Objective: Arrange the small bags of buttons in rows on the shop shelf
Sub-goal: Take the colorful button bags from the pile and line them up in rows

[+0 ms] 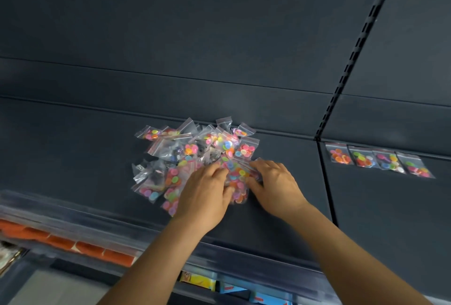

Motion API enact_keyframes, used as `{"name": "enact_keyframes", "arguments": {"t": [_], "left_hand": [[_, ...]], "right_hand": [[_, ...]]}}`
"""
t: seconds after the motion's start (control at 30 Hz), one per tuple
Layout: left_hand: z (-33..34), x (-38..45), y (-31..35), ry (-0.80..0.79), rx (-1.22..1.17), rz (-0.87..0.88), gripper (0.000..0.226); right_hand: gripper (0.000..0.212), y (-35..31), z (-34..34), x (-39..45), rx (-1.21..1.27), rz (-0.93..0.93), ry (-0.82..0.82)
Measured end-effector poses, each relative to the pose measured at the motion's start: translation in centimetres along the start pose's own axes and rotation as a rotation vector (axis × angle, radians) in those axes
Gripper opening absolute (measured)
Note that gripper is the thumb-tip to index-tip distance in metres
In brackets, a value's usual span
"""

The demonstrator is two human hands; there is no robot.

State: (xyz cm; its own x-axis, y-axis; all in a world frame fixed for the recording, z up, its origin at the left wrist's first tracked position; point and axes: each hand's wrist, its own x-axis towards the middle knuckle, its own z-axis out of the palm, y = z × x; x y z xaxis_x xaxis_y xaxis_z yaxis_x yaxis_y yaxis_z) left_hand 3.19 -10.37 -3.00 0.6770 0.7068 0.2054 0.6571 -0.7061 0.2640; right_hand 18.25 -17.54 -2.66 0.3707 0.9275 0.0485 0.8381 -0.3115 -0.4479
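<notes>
Button bags heaped mid-shelf, both hands working the pile's near edge.

Dark shelf (73,158) spanning the whole view, split by a vertical slotted upright (351,60) toward the right; clear front rail (97,226) along the near edge, with orange packs (61,241) and blue and yellow packets (214,285) on the level below. Loose pile of small clear bags (195,148) of coloured buttons near the shelf's middle, reaching the back edge. Row of 4 bags (378,160) laid side by side along the back edge of the right-hand section, well apart from the pile. Left hand (205,192) and right hand (275,185) close together, fingers curled onto 1 bag (238,177) at the pile's front; firmness of grip hard to tell through blur.
</notes>
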Motion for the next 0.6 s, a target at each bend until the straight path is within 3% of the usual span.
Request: {"name": "enact_keyframes", "arguments": {"t": [0.23,0.43,0.6], "left_hand": [[-0.2,0.9,-1.0,0.074,0.035,-0.048,0.059],[-0.9,1.3,-1.4,0.097,-0.16,-0.098,0.058],[-1.6,2.0,-1.7,0.049,-0.291,-0.14,0.012]], "right_hand": [[0.043,-1.2,0.8,1.2,0.11,0.152,0.038],[0.009,-1.1,0.5,1.7,0.252,0.178,0.082],[0.006,-1.1,-0.6,1.6,0.427,0.225,0.133]]}}
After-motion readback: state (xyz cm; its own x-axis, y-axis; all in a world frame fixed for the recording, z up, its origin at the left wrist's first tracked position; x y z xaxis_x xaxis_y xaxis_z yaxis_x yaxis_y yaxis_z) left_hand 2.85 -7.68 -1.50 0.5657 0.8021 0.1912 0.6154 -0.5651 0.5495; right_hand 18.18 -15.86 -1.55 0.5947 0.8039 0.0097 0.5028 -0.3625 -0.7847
